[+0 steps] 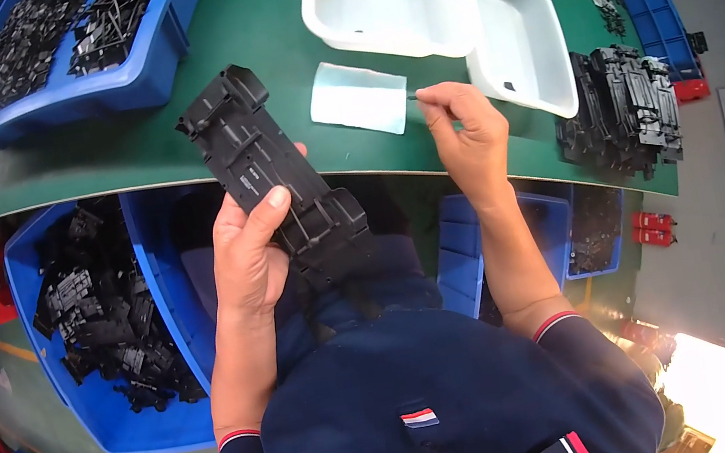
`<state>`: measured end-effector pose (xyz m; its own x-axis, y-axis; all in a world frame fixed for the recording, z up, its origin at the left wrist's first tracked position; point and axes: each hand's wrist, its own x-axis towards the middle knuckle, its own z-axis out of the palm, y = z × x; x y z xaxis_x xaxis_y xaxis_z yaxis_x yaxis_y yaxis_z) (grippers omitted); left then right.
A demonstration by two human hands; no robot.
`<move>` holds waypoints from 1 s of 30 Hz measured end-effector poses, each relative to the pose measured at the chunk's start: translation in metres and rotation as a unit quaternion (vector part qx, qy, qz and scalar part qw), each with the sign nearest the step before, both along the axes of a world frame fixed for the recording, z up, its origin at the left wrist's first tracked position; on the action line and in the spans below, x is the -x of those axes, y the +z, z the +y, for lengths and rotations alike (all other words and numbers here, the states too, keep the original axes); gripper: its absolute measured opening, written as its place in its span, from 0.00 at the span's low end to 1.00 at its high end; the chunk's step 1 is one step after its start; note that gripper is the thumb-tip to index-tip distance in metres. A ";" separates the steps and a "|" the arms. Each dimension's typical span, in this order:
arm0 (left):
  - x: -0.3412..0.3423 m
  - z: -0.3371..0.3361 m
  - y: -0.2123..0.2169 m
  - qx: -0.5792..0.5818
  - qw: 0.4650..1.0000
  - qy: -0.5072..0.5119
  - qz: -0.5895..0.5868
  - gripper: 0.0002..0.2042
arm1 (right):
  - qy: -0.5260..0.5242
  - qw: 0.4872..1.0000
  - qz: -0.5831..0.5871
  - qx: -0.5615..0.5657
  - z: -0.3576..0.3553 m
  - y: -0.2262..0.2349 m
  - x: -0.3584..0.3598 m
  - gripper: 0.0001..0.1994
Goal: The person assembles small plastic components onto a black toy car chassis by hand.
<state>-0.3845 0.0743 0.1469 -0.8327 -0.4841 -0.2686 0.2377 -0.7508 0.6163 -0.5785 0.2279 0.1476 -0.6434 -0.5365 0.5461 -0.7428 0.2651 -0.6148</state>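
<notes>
My left hand (252, 246) grips a long black plastic chassis part (248, 154) around its near half, thumb on top. The part is tilted in front of my body, over the table's near edge, with ribs and raised blocks at both ends. My right hand (466, 126) is raised over the table, thumb and forefinger pinched on a small thin dark piece (414, 98), too small to name. Left of those fingertips lies a shiny white sheet or packet (357, 98) on the green table (270, 29).
Two white trays (396, 56) stand at the back, small dark bits inside. A blue bin (152, 79) of black parts is back left. Similar chassis parts (628, 107) are stacked at the right. Below the table, a blue crate (129, 442) holds black parts.
</notes>
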 end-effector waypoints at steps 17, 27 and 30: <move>0.036 0.000 -0.017 -0.023 0.998 -0.058 -0.015 0.22 | 0.041 0.988 0.125 -0.075 -0.006 -0.016 0.018 0.11; 0.038 0.000 -0.017 -0.027 0.998 -0.055 -0.026 0.20 | 0.057 0.979 0.147 -0.132 -0.006 -0.008 0.019 0.11; 0.039 0.001 -0.014 -0.054 0.998 -0.040 -0.021 0.15 | 0.055 0.979 0.144 -0.137 -0.005 -0.007 0.018 0.11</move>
<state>-0.4240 0.0748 0.1324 -0.8545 -0.3829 -0.3510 0.1502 -0.8290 0.5387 -0.5965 0.2231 0.1408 -0.4145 -0.7450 0.5227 -0.9080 0.3001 -0.2923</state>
